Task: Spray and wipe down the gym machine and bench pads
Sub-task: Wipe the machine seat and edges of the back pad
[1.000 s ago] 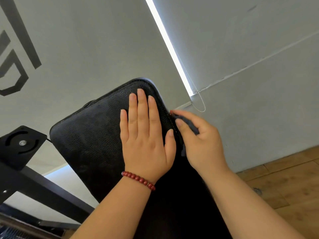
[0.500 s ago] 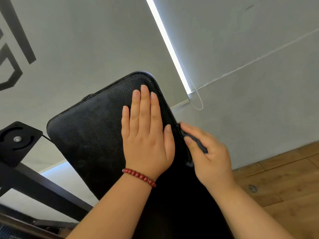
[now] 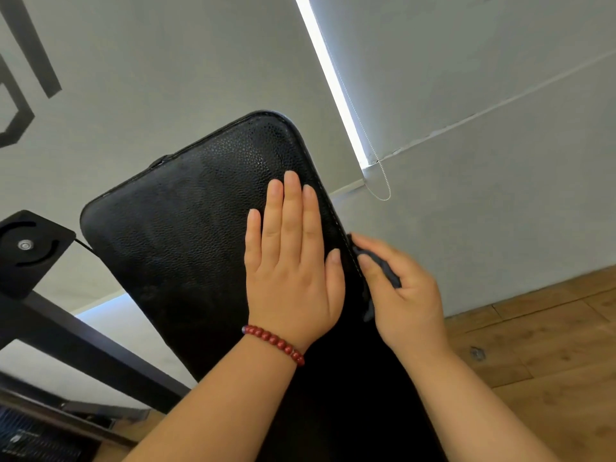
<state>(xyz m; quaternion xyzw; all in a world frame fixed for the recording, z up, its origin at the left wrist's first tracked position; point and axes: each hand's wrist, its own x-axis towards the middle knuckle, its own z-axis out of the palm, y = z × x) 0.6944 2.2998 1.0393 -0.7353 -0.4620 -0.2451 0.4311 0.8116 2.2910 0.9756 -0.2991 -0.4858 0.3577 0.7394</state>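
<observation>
A black textured bench pad (image 3: 186, 235) slopes up and away from me toward the wall. My left hand (image 3: 293, 261) lies flat on its upper right part, fingers straight, with a red bead bracelet at the wrist. My right hand (image 3: 403, 295) grips a small dark grey cloth (image 3: 383, 268) and presses it against the pad's right side edge, just right of the left thumb. Most of the cloth is hidden in the fingers.
A black metal frame bar (image 3: 83, 348) with a round-slotted plate (image 3: 28, 248) stands at the left. A grey wall with a window blind and its bead chain (image 3: 380, 185) is behind the pad. Wooden floor (image 3: 550, 348) lies to the right.
My right hand with the cloth has slid down the pad's right edge toward me. My left hand has stayed flat on the pad, shifting slightly lower.
</observation>
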